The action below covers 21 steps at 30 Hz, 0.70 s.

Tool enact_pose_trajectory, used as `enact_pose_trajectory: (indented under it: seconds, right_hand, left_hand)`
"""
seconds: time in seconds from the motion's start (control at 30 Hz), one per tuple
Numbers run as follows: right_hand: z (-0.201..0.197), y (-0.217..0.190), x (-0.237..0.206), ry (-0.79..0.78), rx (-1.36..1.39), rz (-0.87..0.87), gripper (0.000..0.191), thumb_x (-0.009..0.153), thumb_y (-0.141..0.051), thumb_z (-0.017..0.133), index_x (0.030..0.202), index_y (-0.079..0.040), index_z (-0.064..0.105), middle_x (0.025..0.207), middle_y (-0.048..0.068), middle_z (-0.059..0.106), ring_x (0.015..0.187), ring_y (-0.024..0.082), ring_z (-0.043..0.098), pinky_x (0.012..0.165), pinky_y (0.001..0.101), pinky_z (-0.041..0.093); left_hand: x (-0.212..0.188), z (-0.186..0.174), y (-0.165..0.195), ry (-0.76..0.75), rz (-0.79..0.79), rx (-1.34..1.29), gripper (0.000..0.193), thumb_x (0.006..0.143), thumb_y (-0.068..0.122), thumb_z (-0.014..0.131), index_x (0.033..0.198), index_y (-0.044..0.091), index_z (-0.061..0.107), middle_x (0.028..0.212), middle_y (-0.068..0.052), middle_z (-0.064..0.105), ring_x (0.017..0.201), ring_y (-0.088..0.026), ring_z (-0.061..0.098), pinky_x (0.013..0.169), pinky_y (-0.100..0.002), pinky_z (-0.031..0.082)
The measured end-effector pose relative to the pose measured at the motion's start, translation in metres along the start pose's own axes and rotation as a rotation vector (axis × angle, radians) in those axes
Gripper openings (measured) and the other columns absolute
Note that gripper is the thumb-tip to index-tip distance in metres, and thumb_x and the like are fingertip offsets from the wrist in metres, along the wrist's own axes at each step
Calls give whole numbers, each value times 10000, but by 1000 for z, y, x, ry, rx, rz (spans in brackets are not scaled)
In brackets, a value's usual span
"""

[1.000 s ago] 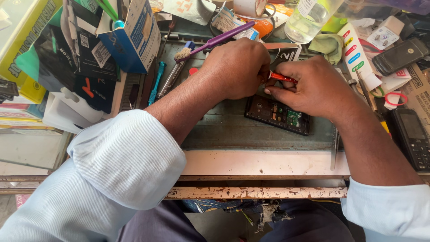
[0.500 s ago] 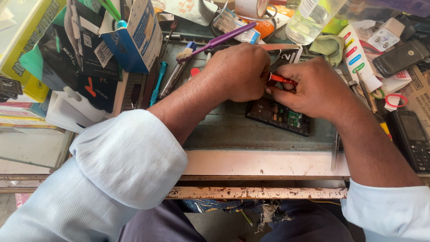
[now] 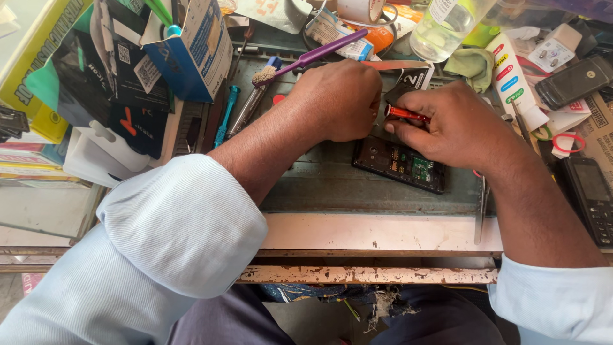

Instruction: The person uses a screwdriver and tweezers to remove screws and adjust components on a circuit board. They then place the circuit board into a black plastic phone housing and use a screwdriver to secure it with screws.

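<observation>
Pinched between thumb and fingers of the right hand is a small red-handled tool, its grip closed on the handle, which lies nearly level and points toward the left hand. That hand is curled into a loose fist just beside the tool's far end, knuckles up; its grip is closed, though what it holds underneath cannot be seen. Both hands hover together over a dark opened phone body with a green circuit board showing, which lies flat on the grey-green mat of the surface, right under the right hand's fingers and touching neither sleeve.

Nearest the person, pale blue shirt sleeves are rolled up at both forearms, and the chipped white front edge of the surface runs across below the mat. A thin metal pair of tweezers lies along the mat's right border, by the right wrist.

Farther out, to the right, a black keypad phone lies flat, with a red rubber band and a second dark phone beyond it. A white tube lies slantwise near these. Behind the left hand a purple toothbrush lies at a slant, bristles toward the left, with a blue-handled tool lying near it. At the far left stands a heap of cardboard boxes, among them a blue and white box. At the back edge sit a clear plastic bottle and a roll of tape.
</observation>
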State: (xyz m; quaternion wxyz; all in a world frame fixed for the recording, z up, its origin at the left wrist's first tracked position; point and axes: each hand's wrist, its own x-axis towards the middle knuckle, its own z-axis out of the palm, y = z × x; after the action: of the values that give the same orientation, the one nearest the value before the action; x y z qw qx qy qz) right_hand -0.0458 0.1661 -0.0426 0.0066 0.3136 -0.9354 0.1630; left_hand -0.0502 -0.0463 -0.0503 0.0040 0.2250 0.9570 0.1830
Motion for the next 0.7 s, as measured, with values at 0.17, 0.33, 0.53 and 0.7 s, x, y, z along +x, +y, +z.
enact_pose_trajectory:
  seconds: [0.17,0.33,0.53,0.7]
  right_hand:
    - [-1,3,-1,11,26,-46,153,864,-204,779,930,-69,749,576,93,649,463,182,609,497,357,469]
    - [-1,5,-4,106,80,-68,145,945,-161,739,940,-28,682,632,79,617,513,155,550,506,342,427]
    - [-3,6,-6,153,112,-61,168,994,-168,733,955,-12,685,611,64,591,522,122,500,497,315,380]
    - [-4,5,-8,167,117,41,169,1005,-188,732,981,-21,727,618,53,627,520,94,503,479,293,379]
  left_hand:
    - [0,1,-1,16,0,3,115,810,195,740,910,145,768,1019,-88,732,981,-282,715,809,-456,580]
    - [2,3,-6,62,34,-39,85,794,159,740,857,193,785,978,-58,743,942,-272,719,793,-447,572]
    - [6,-2,-8,293,249,-284,137,726,174,860,840,152,788,773,-31,765,750,-193,751,663,-372,582]
    - [4,-5,-6,356,266,-349,160,759,250,896,801,135,793,740,-19,773,703,-139,765,627,-332,587]
